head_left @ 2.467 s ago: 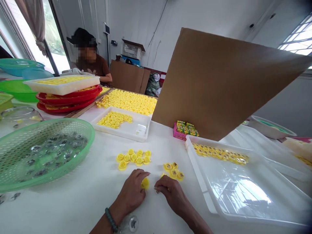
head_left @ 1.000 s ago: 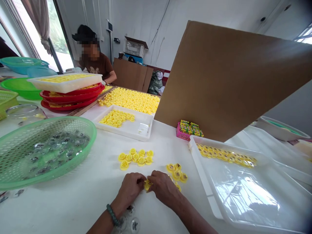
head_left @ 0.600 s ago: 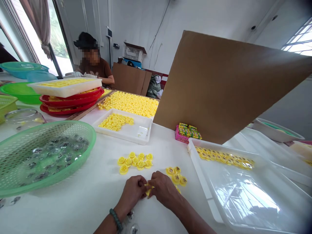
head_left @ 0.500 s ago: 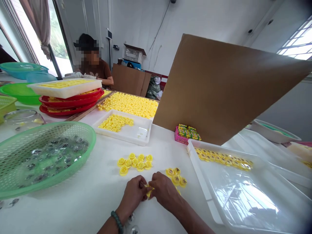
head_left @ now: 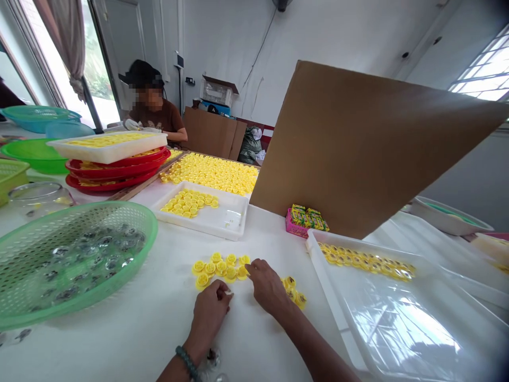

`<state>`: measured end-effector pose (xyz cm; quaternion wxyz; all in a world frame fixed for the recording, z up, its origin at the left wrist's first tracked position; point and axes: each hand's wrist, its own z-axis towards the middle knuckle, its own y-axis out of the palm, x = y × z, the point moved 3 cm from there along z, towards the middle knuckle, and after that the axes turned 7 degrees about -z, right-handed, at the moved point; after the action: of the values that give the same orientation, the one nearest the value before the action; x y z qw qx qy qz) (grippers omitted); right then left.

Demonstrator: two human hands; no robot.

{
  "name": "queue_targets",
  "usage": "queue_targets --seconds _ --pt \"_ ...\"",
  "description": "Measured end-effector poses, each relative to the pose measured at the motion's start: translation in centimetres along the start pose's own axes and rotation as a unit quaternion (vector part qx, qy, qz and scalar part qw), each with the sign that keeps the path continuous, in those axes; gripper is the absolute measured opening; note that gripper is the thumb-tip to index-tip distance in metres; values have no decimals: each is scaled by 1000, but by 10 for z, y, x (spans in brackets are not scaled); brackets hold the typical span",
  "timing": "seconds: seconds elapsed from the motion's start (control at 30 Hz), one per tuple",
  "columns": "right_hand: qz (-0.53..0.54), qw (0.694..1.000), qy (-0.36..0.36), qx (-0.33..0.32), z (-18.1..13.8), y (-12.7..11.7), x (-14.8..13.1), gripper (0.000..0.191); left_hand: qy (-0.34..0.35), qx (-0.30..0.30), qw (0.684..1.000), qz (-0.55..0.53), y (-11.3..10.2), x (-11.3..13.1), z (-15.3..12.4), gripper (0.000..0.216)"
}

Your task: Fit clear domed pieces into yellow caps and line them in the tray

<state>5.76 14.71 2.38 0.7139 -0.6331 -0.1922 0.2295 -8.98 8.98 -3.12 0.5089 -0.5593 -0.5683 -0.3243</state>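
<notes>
My left hand [head_left: 209, 313] rests on the white table with its fingers curled, a small pale bit pinched at the tips. My right hand [head_left: 267, 286] reaches forward, fingertips touching the right end of a cluster of yellow caps [head_left: 220, 265]. A second small group of yellow caps [head_left: 296, 293] lies just right of that hand, partly hidden by it. A green bead bracelet is on my left wrist.
A green basket [head_left: 71, 254] of clear pieces sits left. White trays [head_left: 382, 313] [head_left: 222, 220] hold yellow caps. A cardboard sheet [head_left: 369, 148] leans at right, a pink box [head_left: 302, 220] at its foot. Red trays [head_left: 115, 162] stack behind. A person sits across.
My hands were pressed together on one yellow cap near the table edge. They have separated, and my right hand has moved forward to the cap cluster.
</notes>
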Motion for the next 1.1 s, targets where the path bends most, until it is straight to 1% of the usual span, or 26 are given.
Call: queue_targets --seconds 0.1,0.23,0.33,0.4,0.5,0.57,0.63,0.7,0.8,0.9,0.97,1.1 --pt "9 1000 -3 -11 3 9 -7 31 18 16 998 56 -7 -1 1 9" --pt "23 999 -11 -28 -8 15 -14 28 63 20 990 120 -9 4 -1 29" --pt "47 998 -24 -34 -17 11 -24 24 98 1 985 139 -5 10 -4 38" --pt "65 998 -18 -20 -23 4 -33 22 109 -5 983 145 -5 12 -5 40" --pt "96 995 -20 0 -35 -9 -48 21 104 -5 983 150 -8 11 -4 40" --pt "142 988 -62 -21 -47 -14 -62 20 92 -2 985 149 -11 9 -1 38" --pt "189 974 -110 -57 -58 -14 -76 21 82 4 987 141 -13 8 1 34" --pt "215 965 -128 -81 -65 -9 -87 20 77 6 988 131 -14 8 3 28" --pt "225 963 -115 -95 -67 1 -96 16 72 3 990 122 -14 8 3 21" --pt "229 963 -100 -105 -68 9 -97 13 65 -1 991 118 -13 7 2 18" --pt "239 962 -85 -103 -71 10 -93 16 63 -6 991 119 -12 7 1 17" --pt "262 960 -43 -86 -79 4 -80 32 71 -15 990 120 -10 8 -1 17"
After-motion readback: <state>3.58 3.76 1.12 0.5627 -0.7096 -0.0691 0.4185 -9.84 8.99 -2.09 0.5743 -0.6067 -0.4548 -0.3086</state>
